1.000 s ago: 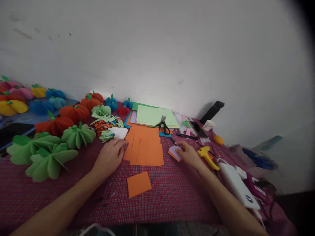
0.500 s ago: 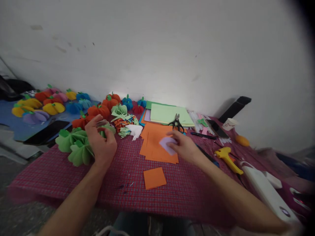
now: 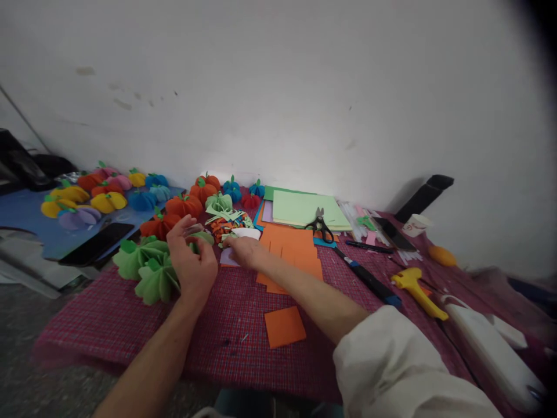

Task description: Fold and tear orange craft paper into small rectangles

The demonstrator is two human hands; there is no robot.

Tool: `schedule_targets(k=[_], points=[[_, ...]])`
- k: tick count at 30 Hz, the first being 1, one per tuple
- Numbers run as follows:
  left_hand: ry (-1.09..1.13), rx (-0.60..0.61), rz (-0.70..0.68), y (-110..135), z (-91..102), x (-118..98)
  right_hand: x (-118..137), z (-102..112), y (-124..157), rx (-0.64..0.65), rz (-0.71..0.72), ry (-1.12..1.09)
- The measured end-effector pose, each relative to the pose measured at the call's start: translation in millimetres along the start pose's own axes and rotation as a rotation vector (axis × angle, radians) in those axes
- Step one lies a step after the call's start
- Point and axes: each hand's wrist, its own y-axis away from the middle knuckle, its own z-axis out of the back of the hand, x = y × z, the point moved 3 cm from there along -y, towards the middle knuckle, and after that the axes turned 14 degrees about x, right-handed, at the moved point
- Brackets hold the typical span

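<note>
My left hand [image 3: 191,258] is raised over the red checked cloth [image 3: 130,313], fingers curled, next to a green paper pumpkin [image 3: 152,267]; something small and pale seems pinched at its fingertips. My right hand [image 3: 242,251] reaches across to the left and presses a small lilac paper piece [image 3: 229,257] onto the cloth beside the stack of orange sheets [image 3: 291,249]. A loose orange square [image 3: 285,326] lies nearer to me.
Several paper pumpkins in orange, blue, yellow and pink line the back left [image 3: 183,204]. Black scissors [image 3: 319,226] rest on pale green sheets [image 3: 304,208]. A yellow glue gun [image 3: 415,284], a blue-tipped knife [image 3: 369,281], a phone [image 3: 93,244] and a white device [image 3: 487,342] lie around.
My right hand carried the lilac piece from the right side leftward across the orange sheets and set it down. My left hand lifted off the cloth toward the green pumpkin. The view turned left.
</note>
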Motion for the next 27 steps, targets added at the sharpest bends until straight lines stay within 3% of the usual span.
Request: schedule_targets(k=[2, 6, 11, 17, 21, 27], points=[[-0.098, 0.071, 0.012, -2, -3.3, 6, 0, 4, 6, -0.029, 0.025, -0.020], [-0.372, 0.376, 0.028, 2, -21.4, 17, -8, 22, 32, -0.148, 0.075, -0.173], [-0.662, 0.681, 0.021, 17, -43.1, 10, -49, 33, 64, -0.247, -0.026, -0.365], [-0.823, 0.741, -0.033, 18, -65.3, -8, -74, 22, 80, -0.250, -0.036, -0.512], [-0.853, 0.777, -0.036, 9, -85.2, 5, -76, 14, 81, -0.239, -0.047, -0.562], [-0.838, 0.705, -0.043, -17, -103.7, 27, -62, 3, 73, -0.092, -0.035, -0.655]])
